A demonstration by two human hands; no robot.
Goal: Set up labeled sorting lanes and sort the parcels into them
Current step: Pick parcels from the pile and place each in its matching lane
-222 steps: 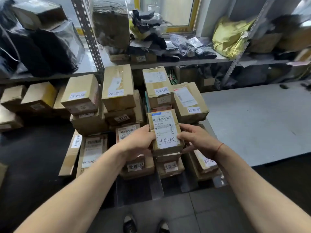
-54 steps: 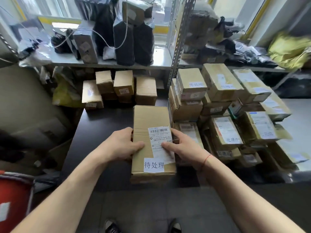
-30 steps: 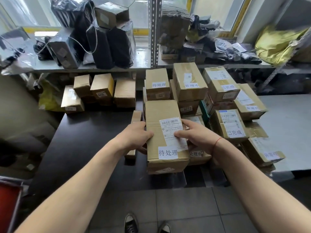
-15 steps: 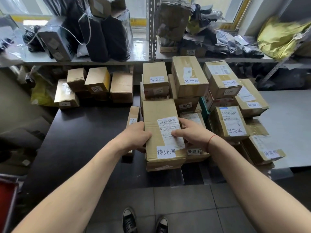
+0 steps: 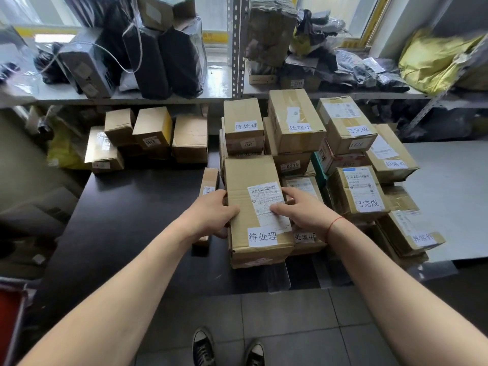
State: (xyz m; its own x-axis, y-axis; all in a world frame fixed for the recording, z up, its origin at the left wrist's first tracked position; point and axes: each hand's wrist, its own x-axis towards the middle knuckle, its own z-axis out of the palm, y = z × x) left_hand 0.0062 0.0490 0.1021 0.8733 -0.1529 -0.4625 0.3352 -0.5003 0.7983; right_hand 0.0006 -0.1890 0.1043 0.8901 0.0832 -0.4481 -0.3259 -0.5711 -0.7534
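Brown cardboard parcel point(image 5: 253, 207) with white labels (black print), black table point(image 5: 126, 220), yellow bag point(image 5: 433, 59), red wrist string point(image 5: 333, 226).

Bare dark table point(image 5: 126, 212) is lying open to the left. Stacked labelled parcels point(image 5: 293, 122) are crowding the middle and right, a row of small boxes point(image 5: 151, 133) is blocking the back, and the shelf point(image 5: 169, 97) is overhanging them.
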